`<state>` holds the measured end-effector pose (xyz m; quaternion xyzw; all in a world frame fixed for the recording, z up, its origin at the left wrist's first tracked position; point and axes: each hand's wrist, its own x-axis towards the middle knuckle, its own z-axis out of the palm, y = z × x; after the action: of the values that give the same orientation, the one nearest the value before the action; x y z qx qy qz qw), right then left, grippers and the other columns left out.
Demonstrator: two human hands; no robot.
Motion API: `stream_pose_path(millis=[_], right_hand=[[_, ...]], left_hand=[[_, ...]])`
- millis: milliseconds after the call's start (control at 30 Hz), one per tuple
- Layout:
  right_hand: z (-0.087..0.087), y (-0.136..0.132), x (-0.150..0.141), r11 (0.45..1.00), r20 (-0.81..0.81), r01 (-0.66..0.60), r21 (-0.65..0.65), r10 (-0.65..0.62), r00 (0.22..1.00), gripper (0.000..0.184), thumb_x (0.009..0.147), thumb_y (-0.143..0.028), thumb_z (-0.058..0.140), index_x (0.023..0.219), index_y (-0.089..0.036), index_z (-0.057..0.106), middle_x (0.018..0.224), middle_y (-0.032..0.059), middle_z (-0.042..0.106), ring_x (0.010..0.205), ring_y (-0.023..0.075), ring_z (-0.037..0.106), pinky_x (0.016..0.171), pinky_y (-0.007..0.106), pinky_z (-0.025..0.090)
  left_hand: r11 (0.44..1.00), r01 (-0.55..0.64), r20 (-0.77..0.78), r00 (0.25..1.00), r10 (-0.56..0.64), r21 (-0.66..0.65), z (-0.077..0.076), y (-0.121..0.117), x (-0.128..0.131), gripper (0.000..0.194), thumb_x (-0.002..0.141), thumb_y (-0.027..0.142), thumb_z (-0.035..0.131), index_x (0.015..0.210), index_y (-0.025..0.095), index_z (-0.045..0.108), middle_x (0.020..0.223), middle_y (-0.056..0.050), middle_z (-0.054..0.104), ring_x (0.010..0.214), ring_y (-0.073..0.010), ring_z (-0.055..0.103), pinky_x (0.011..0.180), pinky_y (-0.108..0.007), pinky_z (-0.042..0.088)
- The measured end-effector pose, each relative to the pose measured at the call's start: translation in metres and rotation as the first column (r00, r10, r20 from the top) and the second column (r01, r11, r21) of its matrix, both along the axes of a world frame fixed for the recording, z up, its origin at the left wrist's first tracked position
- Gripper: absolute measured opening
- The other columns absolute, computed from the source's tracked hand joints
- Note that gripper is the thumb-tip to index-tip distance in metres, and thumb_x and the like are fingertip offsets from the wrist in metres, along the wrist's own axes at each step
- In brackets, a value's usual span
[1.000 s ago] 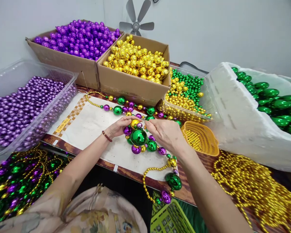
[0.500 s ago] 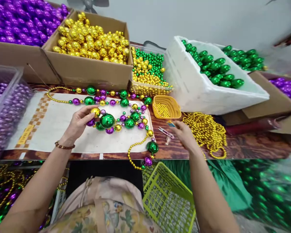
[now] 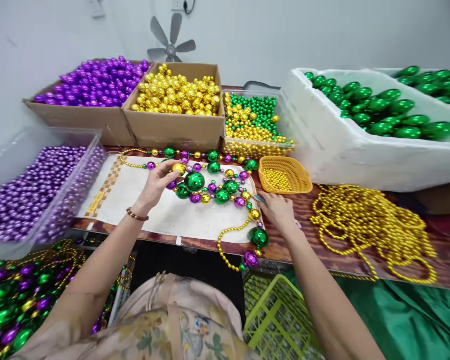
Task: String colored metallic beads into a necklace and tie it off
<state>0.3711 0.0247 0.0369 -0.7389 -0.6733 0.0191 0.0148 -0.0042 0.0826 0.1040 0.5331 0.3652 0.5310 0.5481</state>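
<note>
Shifted inward: our right hand (image 3: pixel 280 212), pinching a small blue item (image 3: pixel 260 199); our left hand (image 3: pixel 155 186) pinches one shiny gold ball (image 3: pixel 179 169) of a green-purple-gold beaded strand (image 3: pixel 194 182), on white cloth (image 3: pixel 172 220); seemingly a steadying step, calling for firm left grip

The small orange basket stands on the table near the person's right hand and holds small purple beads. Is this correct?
Not entirely: the color of the beads is wrong. The head view shows small gold beads in the small orange basket, not purple ones. It does stand on the table near the person's right hand.
</note>
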Motion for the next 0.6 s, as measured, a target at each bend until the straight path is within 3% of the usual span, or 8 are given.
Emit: stream_pose_path(millis=[67, 133, 233, 267, 333, 433, 533, 600], right_hand=[[0.009, -0.003, -0.007, 0.999, -0.029, -0.008, 0.035, 0.009, 1.0, 0.036, 0.101, -0.029, 0.046, 0.128, -0.016, 0.066, 0.122, 0.0179, 0.07, 0.11, 0.032, 0.064, 0.09, 0.042, 0.043], [0.021, -0.003, -0.023, 0.995, -0.182, -0.084, 0.054, 0.092, 0.979, 0.033, 0.101, -0.029, 0.045, 0.121, -0.017, 0.069, 0.118, 0.0144, 0.072, 0.108, 0.0285, 0.066, 0.09, 0.039, 0.046], [0.038, 0.005, -0.058, 0.944, -0.433, -0.316, 0.1, 0.327, 0.84, 0.031, 0.098, -0.029, 0.049, 0.119, -0.018, 0.069, 0.12, 0.0112, 0.071, 0.11, 0.0241, 0.065, 0.096, 0.035, 0.048], [0.041, 0.01, -0.071, 0.918, -0.45, -0.382, 0.11, 0.389, 0.804, 0.034, 0.096, -0.028, 0.054, 0.125, -0.017, 0.066, 0.125, 0.012, 0.068, 0.116, 0.0243, 0.063, 0.1, 0.036, 0.046], [0.041, 0.021, -0.092, 0.898, -0.416, -0.431, 0.087, 0.425, 0.804, 0.051, 0.088, -0.026, 0.064, 0.137, -0.014, 0.058, 0.136, 0.0155, 0.061, 0.124, 0.0272, 0.057, 0.106, 0.038, 0.043], [0.036, 0.034, -0.103, 0.927, -0.348, -0.371, 0.052, 0.365, 0.864, 0.068, 0.082, -0.021, 0.068, 0.145, -0.009, 0.049, 0.139, 0.0205, 0.056, 0.127, 0.0322, 0.054, 0.106, 0.042, 0.042], [0.036, 0.03, -0.09, 0.955, -0.318, -0.279, 0.099, 0.296, 0.901, 0.069, 0.085, -0.023, 0.063, 0.149, -0.008, 0.043, 0.142, 0.0236, 0.053, 0.131, 0.0349, 0.05, 0.106, 0.046, 0.041], [0.04, 0.014, -0.077, 0.97, -0.306, -0.175, 0.171, 0.221, 0.926, 0.063, 0.09, -0.027, 0.06, 0.147, -0.008, 0.045, 0.142, 0.024, 0.053, 0.13, 0.0348, 0.05, 0.105, 0.046, 0.041]], left_hand=[[1.0, -0.007, 0.007, 1.0, 0.007, 0.0, 0.004, 0.002, 0.002, 0.037, 0.075, 0.04, 0.082, 0.106, 0.022, 0.073, 0.101, -0.004, 0.072, 0.083, -0.0134, 0.065, 0.076, -0.027, 0.058], [1.0, 0.002, 0.012, 1.0, -0.002, 0.012, 0.01, 0.006, 0.009, 0.036, 0.075, 0.039, 0.082, 0.105, 0.021, 0.073, 0.099, -0.004, 0.071, 0.082, -0.0132, 0.065, 0.077, -0.027, 0.057], [0.996, 0.053, 0.019, 0.998, -0.054, 0.067, 0.025, 0.011, 0.023, 0.033, 0.077, 0.037, 0.081, 0.105, 0.021, 0.073, 0.099, -0.004, 0.071, 0.082, -0.013, 0.065, 0.078, -0.027, 0.057], [0.993, 0.072, 0.016, 0.997, -0.074, 0.093, 0.031, 0.012, 0.028, 0.032, 0.078, 0.037, 0.08, 0.105, 0.022, 0.073, 0.1, -0.004, 0.071, 0.083, -0.0131, 0.065, 0.078, -0.028, 0.057], [0.985, 0.094, 0.018, 0.995, -0.097, 0.145, 0.045, 0.014, 0.038, 0.029, 0.08, 0.036, 0.078, 0.105, 0.022, 0.073, 0.102, -0.005, 0.071, 0.084, -0.0138, 0.065, 0.078, -0.028, 0.057], [0.974, 0.081, 0.067, 0.993, -0.098, 0.212, 0.065, 0.017, 0.048, 0.026, 0.081, 0.036, 0.077, 0.103, 0.022, 0.072, 0.101, -0.005, 0.07, 0.08, -0.0138, 0.065, 0.074, -0.029, 0.056], [0.967, 0.042, 0.115, 0.991, -0.073, 0.249, 0.079, 0.024, 0.059, 0.027, 0.082, 0.039, 0.076, 0.102, 0.022, 0.069, 0.099, -0.004, 0.068, 0.074, -0.0128, 0.064, 0.067, -0.028, 0.055], [0.968, 0.023, 0.123, 0.991, -0.056, 0.25, 0.086, 0.031, 0.069, 0.029, 0.083, 0.042, 0.076, 0.102, 0.021, 0.066, 0.097, -0.004, 0.066, 0.074, -0.0134, 0.066, 0.063, -0.027, 0.053]])
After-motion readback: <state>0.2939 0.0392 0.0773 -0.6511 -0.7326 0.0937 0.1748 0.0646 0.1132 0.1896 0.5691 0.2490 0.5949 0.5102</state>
